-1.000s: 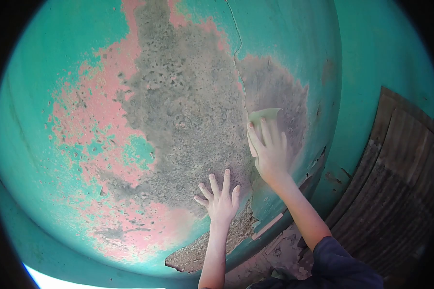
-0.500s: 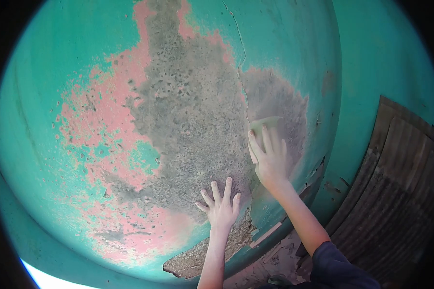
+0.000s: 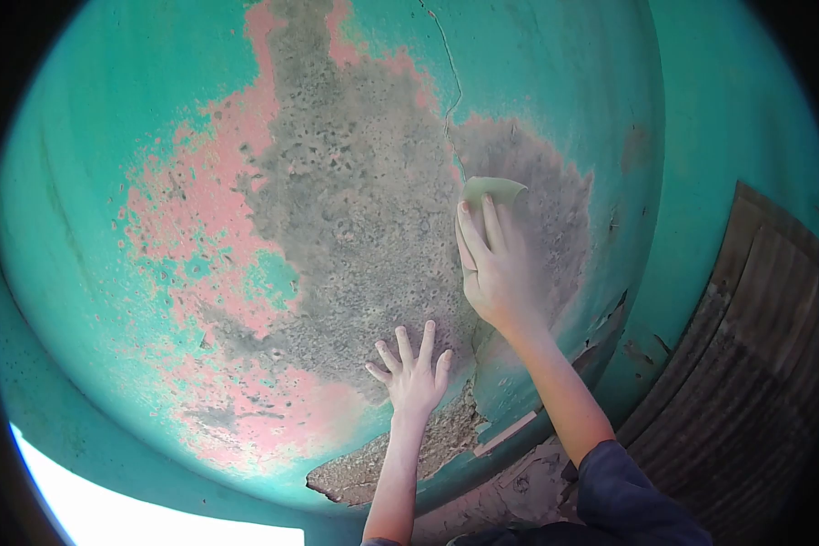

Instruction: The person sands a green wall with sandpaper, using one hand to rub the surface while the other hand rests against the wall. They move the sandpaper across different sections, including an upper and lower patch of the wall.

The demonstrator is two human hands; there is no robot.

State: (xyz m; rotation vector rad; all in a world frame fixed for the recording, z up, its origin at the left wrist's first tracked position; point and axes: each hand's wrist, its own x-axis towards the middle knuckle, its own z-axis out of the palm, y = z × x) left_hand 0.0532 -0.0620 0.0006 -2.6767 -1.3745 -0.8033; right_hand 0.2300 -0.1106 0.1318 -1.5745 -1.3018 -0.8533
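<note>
Right hand [image 3: 493, 268] flat on sandpaper [image 3: 491, 190]

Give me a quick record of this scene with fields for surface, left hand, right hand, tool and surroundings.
surface: turquoise painted wall, paint worn off to pink and grey patches
left hand: left hand flat on the wall, fingers spread
right hand: right hand pressing the tool to the wall
tool: pale green sheet of sandpaper under the fingers
surroundings: brown wooden boards at right

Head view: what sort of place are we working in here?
Probably an old building under repair: a turquoise wall peeling to pink paint and bare plaster, a weathered wooden door, and the right hand pressing sandpaper.
</note>
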